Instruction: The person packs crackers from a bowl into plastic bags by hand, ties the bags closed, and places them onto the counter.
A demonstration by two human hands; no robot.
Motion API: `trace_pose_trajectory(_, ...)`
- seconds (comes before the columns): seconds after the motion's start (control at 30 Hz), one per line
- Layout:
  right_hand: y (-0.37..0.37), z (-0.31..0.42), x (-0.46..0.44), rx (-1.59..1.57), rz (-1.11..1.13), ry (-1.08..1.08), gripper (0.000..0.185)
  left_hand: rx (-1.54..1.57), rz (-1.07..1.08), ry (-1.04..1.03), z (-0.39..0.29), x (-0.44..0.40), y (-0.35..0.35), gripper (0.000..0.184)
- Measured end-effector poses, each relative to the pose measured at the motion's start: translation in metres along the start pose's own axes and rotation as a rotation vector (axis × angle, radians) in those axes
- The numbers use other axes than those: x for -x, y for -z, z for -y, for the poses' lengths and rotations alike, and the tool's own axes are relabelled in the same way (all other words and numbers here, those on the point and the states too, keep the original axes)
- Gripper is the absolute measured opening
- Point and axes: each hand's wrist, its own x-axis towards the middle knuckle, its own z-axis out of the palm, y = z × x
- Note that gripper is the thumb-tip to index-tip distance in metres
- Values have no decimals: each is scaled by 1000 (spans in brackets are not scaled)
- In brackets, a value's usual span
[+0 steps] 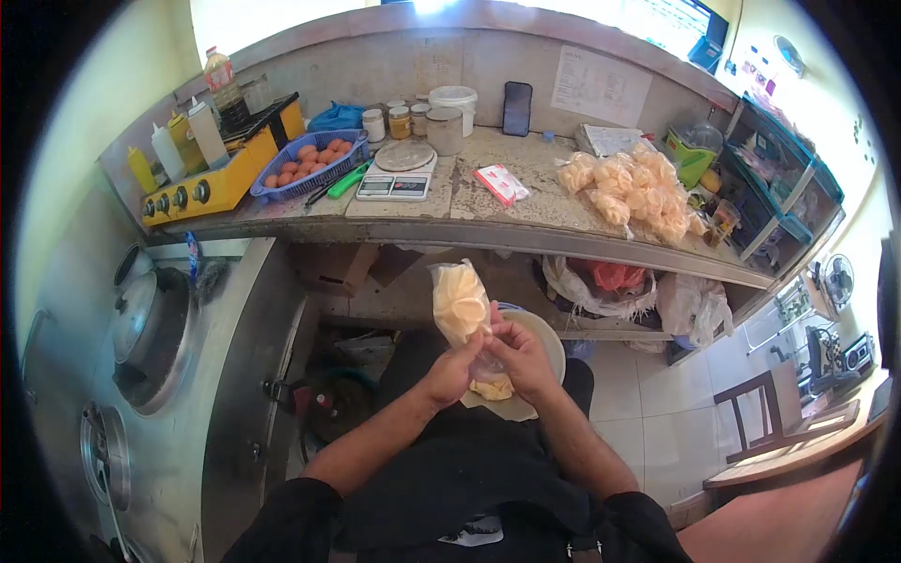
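A clear plastic bag of pale, round crackers [460,298] stands upright in front of me, its filled part on top. My left hand [449,377] is closed around the lower, gathered end of the bag. Beside it, my right hand [522,360] pinches the same gathered plastic, fingertips close to the left thumb. Below my hands, a pale round basin [550,345] rests at my lap. A few loose crackers [492,388] lie in it; my hands and forearms hide part of the basin.
Several filled cracker bags [643,188] are piled on the counter's right. A kitchen scale [398,176], a blue basket [272,194] of eggs, a phone [516,109] and a red-white packet [502,185] stand or lie there too. Left are a yellow stove [221,183] and a lidded pot [141,319].
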Motion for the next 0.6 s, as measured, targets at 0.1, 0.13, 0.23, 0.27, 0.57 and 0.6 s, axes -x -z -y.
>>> trace_pose_trajectory(0.1, -1, -1, 0, 106, 23, 67, 10, 115, 32, -49, -5, -2, -2, 50)
trace_pose_trajectory(0.13, 0, -4, -1, 131, 35, 95, 11, 163, 43, -55, -7, -1, -1, 49)
trace_pose_trajectory(0.23, -1, -3, 2, 119, 49, 127, 14, 284, 37, -53, -10, -1, 2, 45)
trace_pose_trajectory(0.27, -5, 2, 2, 59, 47, 111, 16, 220, 12, -62, -11, -2, 2, 45)
trace_pose_trajectory(0.57, -6, -2, -11, 35, 63, 123, 23, -432, -196, -53, 5, 0, 1, 32)
trace_pose_trajectory(0.6, -2, -8, -12, 63, 66, 122, 24, -447, -148, -35, 8, 0, 5, 34)
